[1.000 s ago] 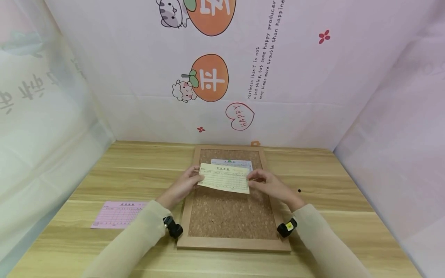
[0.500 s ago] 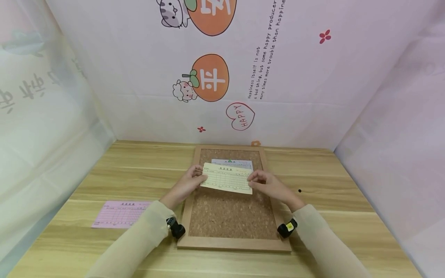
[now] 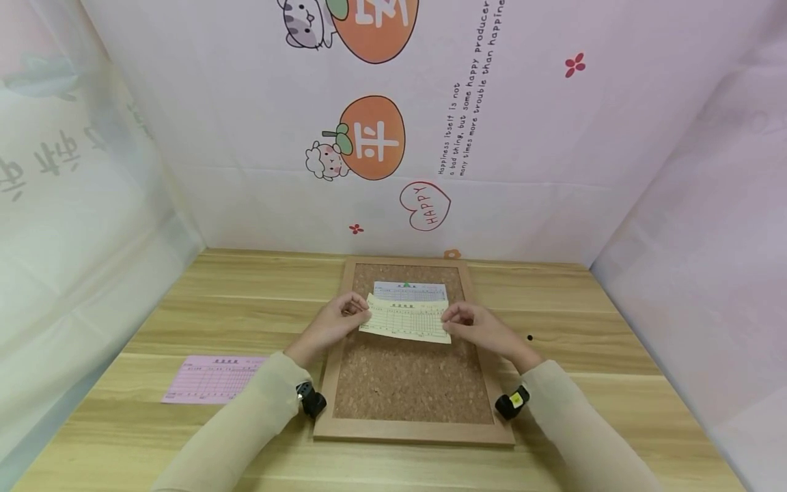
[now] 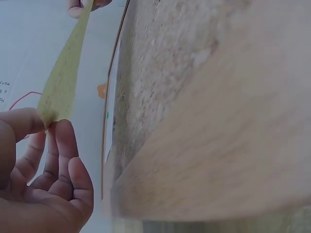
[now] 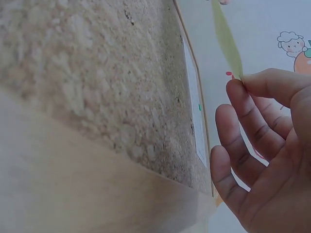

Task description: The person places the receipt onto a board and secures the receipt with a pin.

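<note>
A yellow printed form slip [image 3: 406, 322] is stretched between both hands above the cork board [image 3: 412, 383]. My left hand [image 3: 335, 321] pinches its left edge between thumb and fingertip, as the left wrist view of that hand [image 4: 43, 179] shows. The right edge is pinched by my right hand [image 3: 486, 333], thumb against index finger, the other fingers loosely bent in the right wrist view. Behind the slip, a white printed form [image 3: 410, 292] lies on the board with a green pin [image 3: 406, 284] at its top. The yellow slip covers its lower part.
A pink printed form [image 3: 212, 380] lies on the wooden table [image 3: 258, 287] left of the board, partly behind the left sleeve. A small black object [image 3: 529, 337] rests to the board's right. Printed fabric [image 3: 522, 137] rises behind the table.
Both hands have carried the yellow slip slightly right. Its top edge has come down a little and now bows, showing more of the white form behind.
</note>
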